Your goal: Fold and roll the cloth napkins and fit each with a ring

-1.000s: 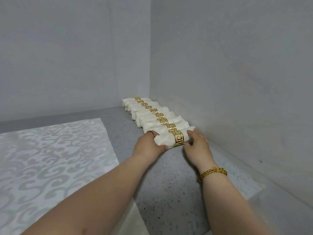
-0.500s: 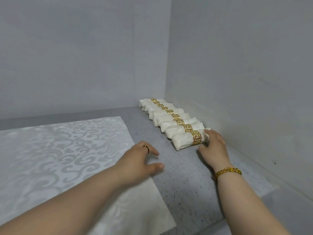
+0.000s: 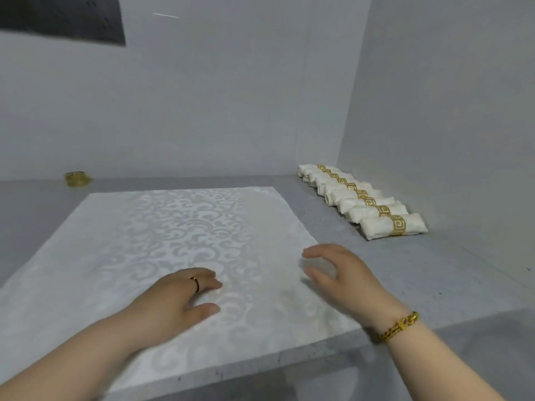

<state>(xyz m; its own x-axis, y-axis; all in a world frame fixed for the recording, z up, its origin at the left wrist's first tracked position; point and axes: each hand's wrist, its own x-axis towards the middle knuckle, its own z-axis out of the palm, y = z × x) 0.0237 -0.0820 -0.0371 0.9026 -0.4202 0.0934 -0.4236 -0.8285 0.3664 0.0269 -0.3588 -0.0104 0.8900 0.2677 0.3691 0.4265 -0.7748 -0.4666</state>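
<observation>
Both hands left the rolled napkin [image 3: 393,226] for the flat cloth [image 3: 162,244].

Left hand [image 3: 176,299]: one thin finger ring [image 3: 196,284], a narrow dark band with a reddish-gold glint; which finger carries it cannot be told. Right hand [image 3: 344,276]: one gold chain bracelet [image 3: 401,325] at the wrist, made of chunky links, with a larger piece on top showing small dark reddish details. Both forearms are bare from wrist to the near edge of view.
</observation>
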